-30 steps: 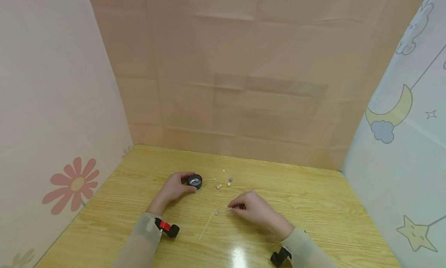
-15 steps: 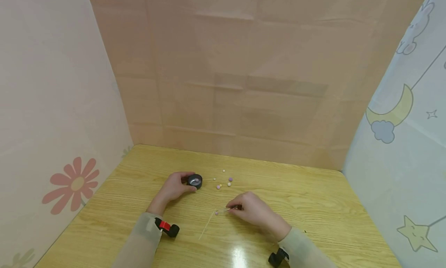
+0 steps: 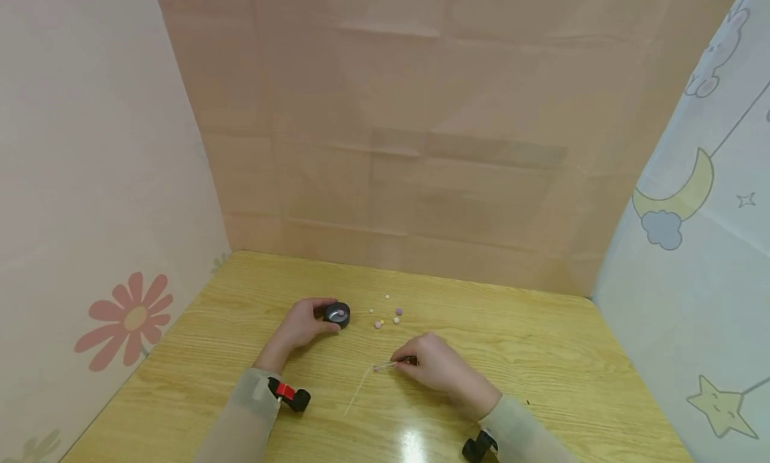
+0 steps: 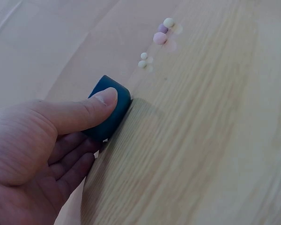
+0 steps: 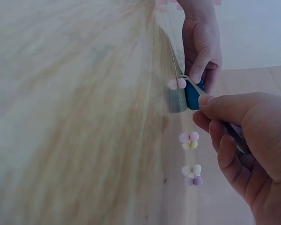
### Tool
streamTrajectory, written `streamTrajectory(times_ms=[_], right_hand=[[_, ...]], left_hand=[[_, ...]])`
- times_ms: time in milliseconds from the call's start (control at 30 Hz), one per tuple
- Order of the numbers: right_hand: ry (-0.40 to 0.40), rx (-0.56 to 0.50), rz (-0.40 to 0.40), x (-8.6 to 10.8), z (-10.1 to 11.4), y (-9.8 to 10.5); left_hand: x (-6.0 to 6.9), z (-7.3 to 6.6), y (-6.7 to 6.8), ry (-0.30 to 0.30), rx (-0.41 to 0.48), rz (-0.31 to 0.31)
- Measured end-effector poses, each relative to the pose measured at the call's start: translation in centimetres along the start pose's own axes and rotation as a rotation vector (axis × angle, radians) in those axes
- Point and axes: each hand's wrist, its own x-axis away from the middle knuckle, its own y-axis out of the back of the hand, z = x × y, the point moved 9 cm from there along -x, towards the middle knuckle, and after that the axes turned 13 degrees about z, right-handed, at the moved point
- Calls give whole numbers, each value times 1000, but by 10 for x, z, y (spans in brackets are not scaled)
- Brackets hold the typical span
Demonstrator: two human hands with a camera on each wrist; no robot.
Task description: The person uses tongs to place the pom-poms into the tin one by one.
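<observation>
My left hand (image 3: 305, 324) holds a small dark round cup (image 3: 337, 325) on the table between thumb and fingers. A pinkish bead (image 3: 341, 313) lies inside it; in the left wrist view the cup (image 4: 110, 112) looks dark teal. To the right and nearer, my right hand (image 3: 436, 364) pinches a pair of tweezers (image 5: 196, 87), their tips pointing left. At those tips sits a pink bead (image 5: 181, 83) beside a thin pale string (image 3: 358, 389), which trails toward the front of the table. Whether the tips grip the bead or the string is too small to tell.
Several loose beads lie beyond my right hand, among them a purple bead (image 3: 399, 311), a pink bead (image 3: 377, 325) and a white bead (image 3: 396, 321). The wooden table (image 3: 529, 343) is bordered by a brown back sheet (image 3: 397, 149) and printed side sheets.
My right hand has moved slightly left, bringing the tweezer tips to the pink bead by the string. My left hand and the cup have stayed in place.
</observation>
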Motion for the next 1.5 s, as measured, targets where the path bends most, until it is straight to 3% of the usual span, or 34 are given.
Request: streamTrajectory(times_ms=[400, 667, 1000, 1300, 1500], right_hand=[[-30, -24, -19, 3, -4, 1], [-20, 18, -40, 4, -4, 2], [-80, -30, -42, 8, -11, 4], [-56, -36, -39, 8, -12, 1], [-88, -45, -43, 11, -13, 5]], left_hand=[[-1, 4, 0, -6, 15, 0], [0, 3, 1, -2, -1, 0], [-1, 3, 1, -5, 6, 5], [-1, 2, 0, -6, 12, 10], [0, 2, 1, 3, 8, 6]])
